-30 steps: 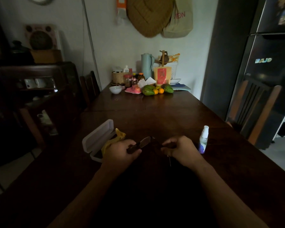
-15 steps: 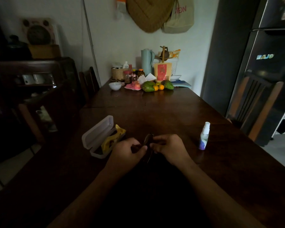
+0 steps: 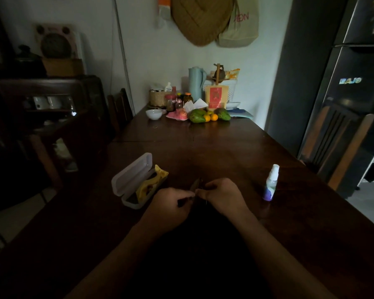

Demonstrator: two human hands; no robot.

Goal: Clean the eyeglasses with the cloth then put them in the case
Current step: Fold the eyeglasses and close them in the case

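Note:
Dark-framed eyeglasses [image 3: 195, 186] are held between my two hands just above the dark wooden table [image 3: 225, 147]; most of the frame is hidden by my fingers and the dim light. My left hand [image 3: 171, 205] grips one side and my right hand [image 3: 221, 195] grips the other, fingertips almost touching. A translucent white case [image 3: 131, 180] lies open to the left of my left hand, lid tilted up. A yellow cloth [image 3: 152, 184] sits crumpled inside the case.
A small spray bottle [image 3: 270, 183] with a purple label stands to the right of my right hand. Fruit [image 3: 209, 115], a white bowl [image 3: 153, 114], jars and a jug [image 3: 195, 83] crowd the table's far end. Chairs flank both sides; a dark fridge [image 3: 354, 83] stands right.
My hands have come together from apart. The eyeglasses, earlier spread with a lens showing by my left hand, are now bunched between both hands and mostly hidden.

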